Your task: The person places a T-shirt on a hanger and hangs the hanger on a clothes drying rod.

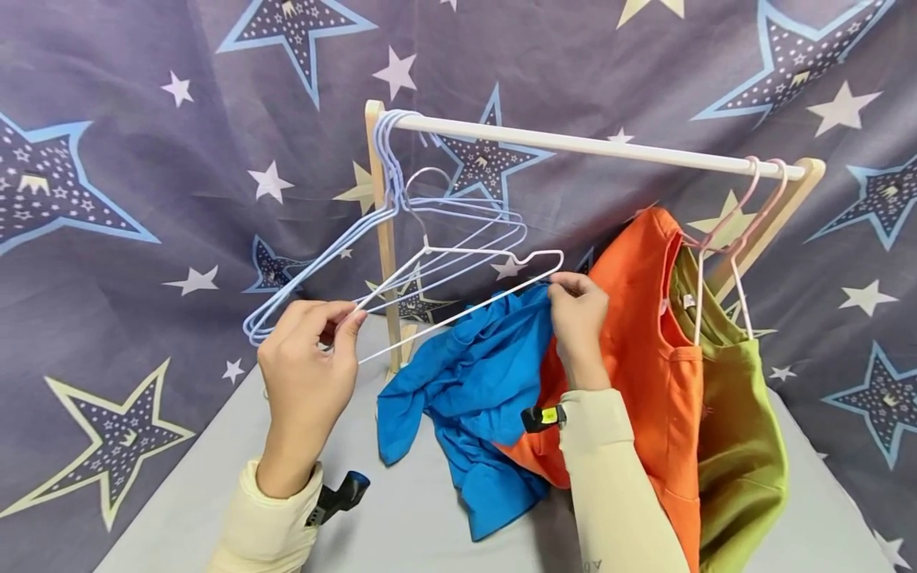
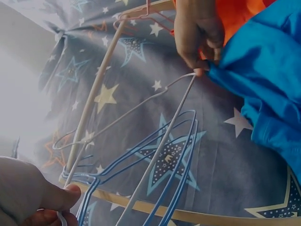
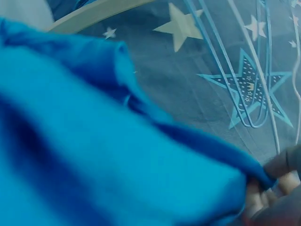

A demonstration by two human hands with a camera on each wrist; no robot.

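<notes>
My left hand (image 1: 308, 362) pinches one arm of a white wire hanger (image 1: 427, 250) between thumb and fingers. The hanger is tilted, and in the head view its hook appears below the rack's rod. My right hand (image 1: 579, 318) pinches an edge of a crumpled blue garment (image 1: 487, 374) beside the hanger's other end. In the right wrist view the blue cloth (image 3: 117, 150) hangs from those fingertips. The left wrist view shows the hanger's far corner meeting the right fingertips; whether they grip it too I cannot tell.
A wooden rack with a white rod (image 1: 587, 143) stands behind. Several light blue hangers (image 1: 390, 159) hang at its left end. At its right end, pink hangers (image 1: 745, 199) carry an orange garment (image 1: 645, 318) and an olive green one (image 1: 738, 430). A star-patterned cloth (image 1: 193, 239) forms the backdrop.
</notes>
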